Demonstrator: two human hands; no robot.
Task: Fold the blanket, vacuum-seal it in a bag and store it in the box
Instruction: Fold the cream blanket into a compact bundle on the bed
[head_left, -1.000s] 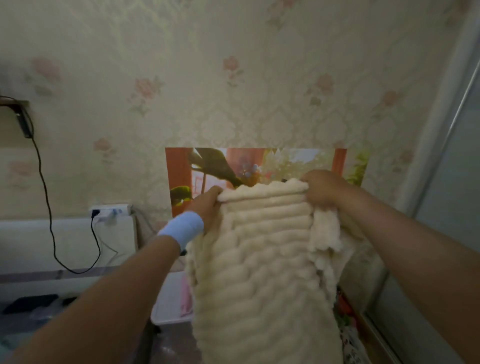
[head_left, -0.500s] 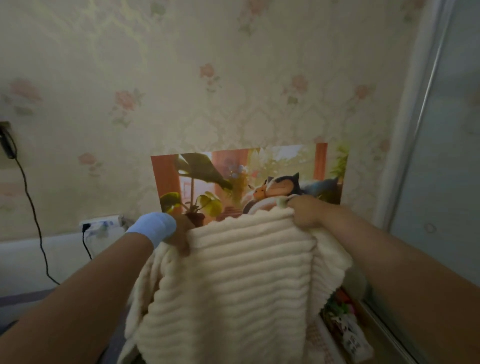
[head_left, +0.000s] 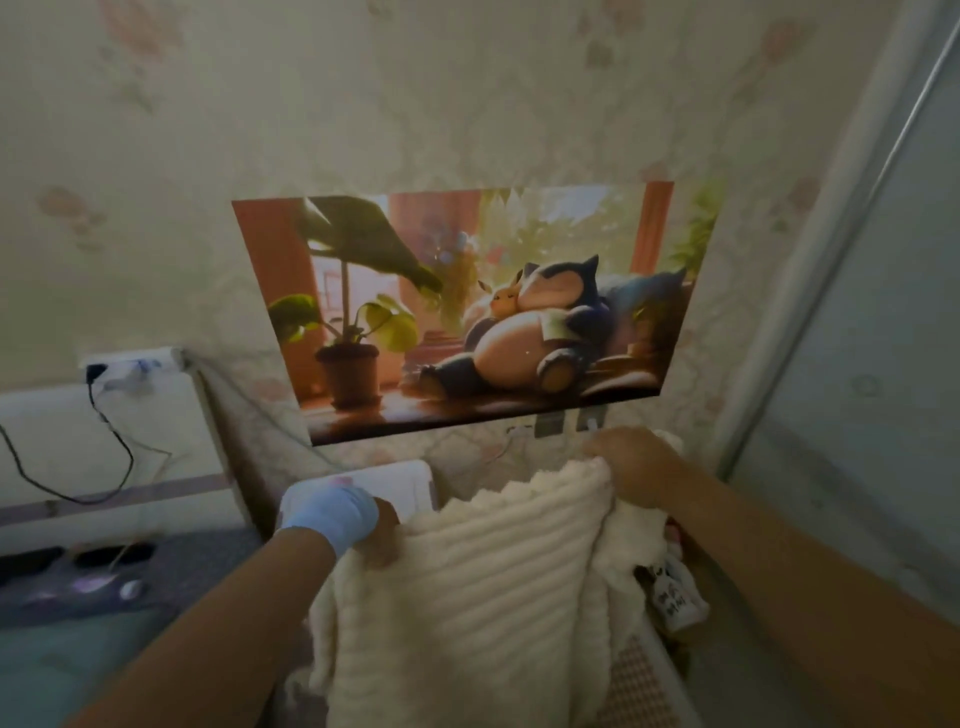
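From the head: holding up a cream ribbed blanket (head_left: 467, 597) before a poster (head_left: 467, 312), gripping its top-left corner with the left hand (head_left: 379, 530), curling the right hand (head_left: 634, 465) round the top-right. Probably soft, floppy, light but bulky; best taken at corners. Cannot see its lower part, nor any bag or box for certain.

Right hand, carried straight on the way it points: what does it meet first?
The right hand would probably meet the wall just under the poster, though depth is unclear.
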